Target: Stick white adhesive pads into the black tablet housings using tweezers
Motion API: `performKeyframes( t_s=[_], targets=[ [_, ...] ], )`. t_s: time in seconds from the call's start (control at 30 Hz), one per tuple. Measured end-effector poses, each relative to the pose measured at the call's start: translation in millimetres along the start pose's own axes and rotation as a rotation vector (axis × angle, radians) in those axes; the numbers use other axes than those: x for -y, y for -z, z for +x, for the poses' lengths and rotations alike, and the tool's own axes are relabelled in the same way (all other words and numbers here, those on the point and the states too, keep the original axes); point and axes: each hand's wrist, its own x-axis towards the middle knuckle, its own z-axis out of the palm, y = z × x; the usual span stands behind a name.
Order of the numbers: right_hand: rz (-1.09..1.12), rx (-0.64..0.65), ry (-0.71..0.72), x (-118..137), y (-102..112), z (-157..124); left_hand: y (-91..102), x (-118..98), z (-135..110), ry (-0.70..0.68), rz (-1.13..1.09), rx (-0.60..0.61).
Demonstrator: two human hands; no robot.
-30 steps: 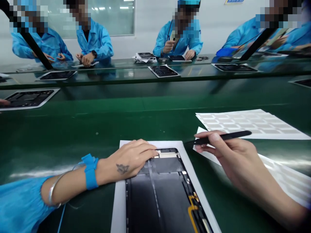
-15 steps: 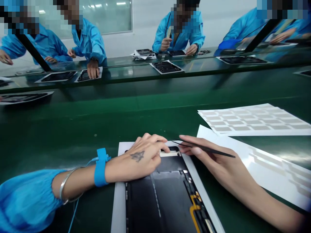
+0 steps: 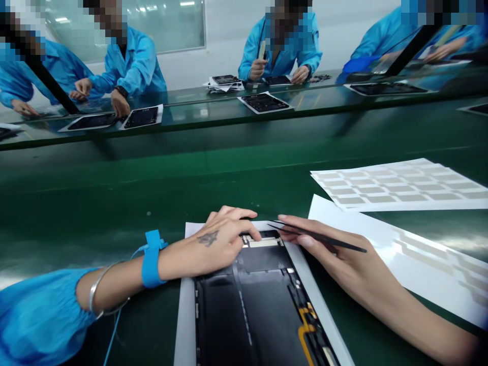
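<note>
An opened tablet shell (image 3: 259,300) with dark inner parts lies on a white sheet in front of me. My left hand (image 3: 217,241) rests on its top left corner, fingers curled and pressing on a pale strip (image 3: 263,243) at the top edge. My right hand (image 3: 328,254) lies at the top right corner and grips black tweezers (image 3: 316,236), whose tips point left toward the strip. A blue wrist strap (image 3: 151,259) and a metal bangle sit on my left arm.
Two white sheets of grey stickers (image 3: 400,185) lie to the right on the green bench (image 3: 114,203). Across a raised conveyor (image 3: 229,112) carrying more tablet shells (image 3: 265,102), several people in blue coats work.
My right hand has come down and left, bringing the tweezers from above the sticker sheet to the tablet's top right corner. My left hand has shifted slightly along the top edge.
</note>
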Motion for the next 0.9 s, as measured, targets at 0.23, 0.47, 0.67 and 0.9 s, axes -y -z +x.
performKeyframes(
  t_s=[0.23,0.47,0.67,0.9],
  targets=[
    [0.07,-0.003,-0.04,-0.3,0.2,0.7,-0.2,4.2,-1.3,-0.017,-0.105,-0.028],
    [0.225,-0.047,-0.099,0.2,1.1,6.1,-6.6,24.9,5.1,0.045,-0.366,-0.385],
    [0.293,-0.036,-0.117,-2.1,-1.7,6.2,-9.5,20.9,-0.5,-0.074,-0.203,-0.42],
    [0.288,-0.018,-0.076,-5.6,-1.7,8.0,-21.4,24.0,-11.8,-0.322,0.213,-0.34]
  ],
)
